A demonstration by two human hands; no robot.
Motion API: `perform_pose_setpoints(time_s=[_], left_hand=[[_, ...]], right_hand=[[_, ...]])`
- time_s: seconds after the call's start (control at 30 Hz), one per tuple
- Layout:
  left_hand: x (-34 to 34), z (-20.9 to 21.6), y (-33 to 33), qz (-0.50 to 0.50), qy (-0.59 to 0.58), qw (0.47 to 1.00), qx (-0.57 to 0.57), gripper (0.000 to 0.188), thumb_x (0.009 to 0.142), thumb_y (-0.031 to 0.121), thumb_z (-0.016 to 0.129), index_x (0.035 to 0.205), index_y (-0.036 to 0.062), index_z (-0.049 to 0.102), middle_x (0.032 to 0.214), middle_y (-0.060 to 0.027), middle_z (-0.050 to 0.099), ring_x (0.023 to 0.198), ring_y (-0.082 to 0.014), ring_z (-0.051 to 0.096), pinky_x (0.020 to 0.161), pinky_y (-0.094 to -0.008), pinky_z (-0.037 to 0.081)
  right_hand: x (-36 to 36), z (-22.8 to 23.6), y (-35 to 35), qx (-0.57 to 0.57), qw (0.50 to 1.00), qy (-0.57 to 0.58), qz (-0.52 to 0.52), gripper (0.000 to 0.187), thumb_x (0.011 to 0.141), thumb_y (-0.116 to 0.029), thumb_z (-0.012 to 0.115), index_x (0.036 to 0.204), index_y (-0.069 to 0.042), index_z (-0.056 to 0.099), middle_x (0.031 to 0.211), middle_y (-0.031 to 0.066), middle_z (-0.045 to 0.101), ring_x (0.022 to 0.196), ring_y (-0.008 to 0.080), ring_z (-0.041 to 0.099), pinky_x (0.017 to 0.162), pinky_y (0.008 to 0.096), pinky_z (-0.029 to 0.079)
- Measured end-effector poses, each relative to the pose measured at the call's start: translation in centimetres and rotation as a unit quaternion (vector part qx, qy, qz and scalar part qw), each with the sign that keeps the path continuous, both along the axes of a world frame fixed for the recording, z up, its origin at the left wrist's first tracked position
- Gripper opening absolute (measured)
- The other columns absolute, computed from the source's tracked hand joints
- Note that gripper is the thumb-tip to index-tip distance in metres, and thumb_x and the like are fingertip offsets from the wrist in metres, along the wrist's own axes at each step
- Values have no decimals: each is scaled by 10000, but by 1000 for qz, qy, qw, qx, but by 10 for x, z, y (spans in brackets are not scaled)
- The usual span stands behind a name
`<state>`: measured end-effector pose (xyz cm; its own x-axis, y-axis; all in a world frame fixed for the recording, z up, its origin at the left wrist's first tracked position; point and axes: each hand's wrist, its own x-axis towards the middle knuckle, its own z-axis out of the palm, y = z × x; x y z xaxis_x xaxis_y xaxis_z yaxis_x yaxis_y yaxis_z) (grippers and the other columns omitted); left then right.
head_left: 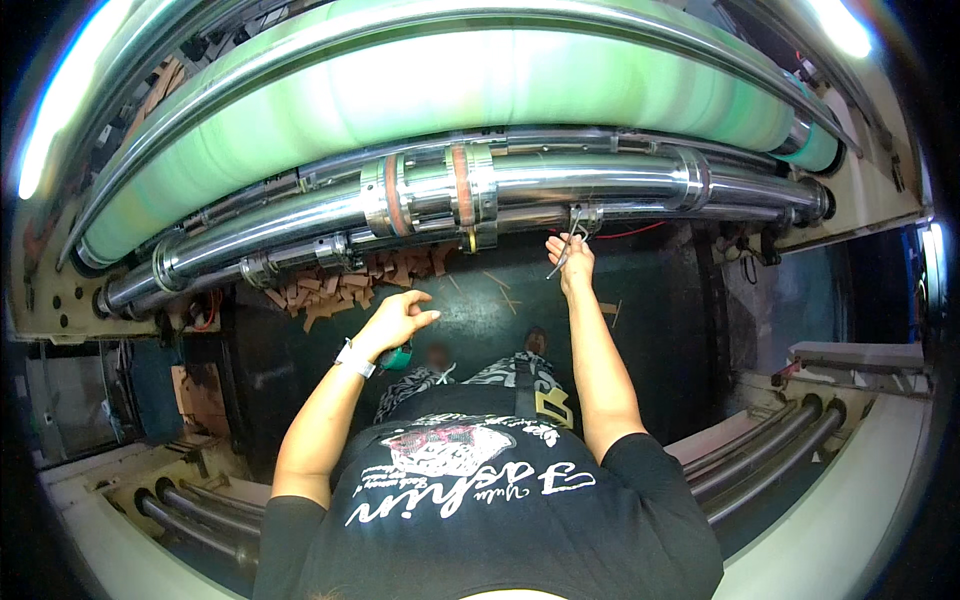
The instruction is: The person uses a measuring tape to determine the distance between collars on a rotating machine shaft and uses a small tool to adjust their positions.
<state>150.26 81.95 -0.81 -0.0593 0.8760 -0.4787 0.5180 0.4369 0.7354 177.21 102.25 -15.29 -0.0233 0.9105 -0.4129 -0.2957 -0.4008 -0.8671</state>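
Observation:
A thin metal rod (557, 268), shaped like a hex key, lies across the fingers of my right hand (573, 262). Its upper end reaches a small metal collar (583, 214) on the lower shaft, and my fingertips are just beneath that collar. My left hand (397, 318) hangs lower and to the left, thumb and forefinger apart, with nothing visible between them. A white band (354, 360) circles my left wrist. Next to it shows a green object (397, 358); whether it is joined to the band I cannot tell.
Above the shafts runs a wide green roller (450, 88). Large ring collars with orange bands (463, 187) sit on the polished upper shaft (590, 175). Brown cardboard scraps (325, 292) are heaped on the dark floor, and more rollers (770, 450) are behind me at the right.

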Motion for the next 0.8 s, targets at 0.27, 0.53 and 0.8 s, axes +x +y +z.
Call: perform_pose_setpoints(time_s=[0.27, 0.53, 0.8], left_hand=[[-6, -1, -6, 8, -10, 999, -42, 460, 791, 286, 642, 1124, -11, 534, 628, -12, 533, 561, -88, 489, 527, -247, 398], [9, 2, 12, -13, 4, 1000, -22, 452, 778, 257, 657, 1107, -29, 539, 635, -51, 562, 570, -110, 524, 536, -260, 421], [6, 1, 16, -14, 10, 999, -46, 451, 778, 250, 655, 1111, -30, 538, 629, -46, 555, 567, -114, 517, 538, -267, 421]], right_hand=[[-16, 36, 1, -7, 998, -54, 13, 318, 946, -291, 357, 756, -52, 448, 514, 11, 407, 348, 98, 333, 314, 262, 276], [-42, 5, 4, -10, 989, 104, -106, 311, 946, -310, 339, 822, -41, 432, 610, 88, 502, 463, 207, 526, 534, 400, 534], [-11, 13, -13, 21, 988, -35, -149, 354, 925, -392, 381, 777, -80, 461, 578, -25, 384, 434, 66, 328, 378, 216, 275]])
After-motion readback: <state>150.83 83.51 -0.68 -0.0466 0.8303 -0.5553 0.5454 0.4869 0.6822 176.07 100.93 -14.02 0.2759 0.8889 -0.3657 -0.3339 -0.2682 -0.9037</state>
